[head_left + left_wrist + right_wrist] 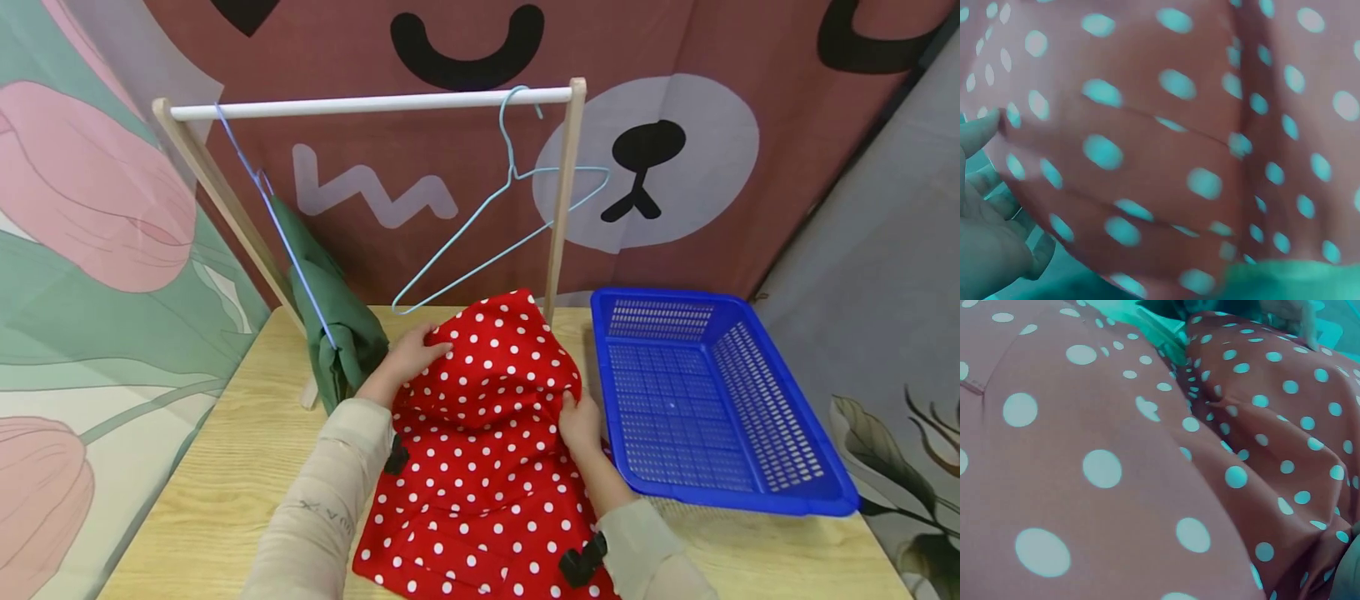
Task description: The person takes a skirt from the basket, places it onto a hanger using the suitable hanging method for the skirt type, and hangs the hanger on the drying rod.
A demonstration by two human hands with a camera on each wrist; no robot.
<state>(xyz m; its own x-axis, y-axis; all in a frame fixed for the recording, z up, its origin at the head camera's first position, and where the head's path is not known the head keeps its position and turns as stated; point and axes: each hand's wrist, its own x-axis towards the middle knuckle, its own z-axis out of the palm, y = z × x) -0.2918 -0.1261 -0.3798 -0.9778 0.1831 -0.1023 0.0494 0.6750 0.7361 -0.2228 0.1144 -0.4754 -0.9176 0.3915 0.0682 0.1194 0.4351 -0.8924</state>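
A red cloth with white polka dots, perhaps a garment, is spread in soft folds, its upper part lifted off the table. At its upper left edge my left hand pinches the fabric, thumb on top. The left wrist view shows that thumb against the dotted cloth, with the other fingers behind the edge. My right hand grips the opposite edge, its fingertips partly hidden in the fabric. Dotted folds fill most of the right wrist view.
Behind the cloth stands a wooden rack with a white rail. An unloaded light-blue hanger hangs at its right end. A blue-purple hanger with green cloth hangs at its left. To the right sits a blue plastic basket.
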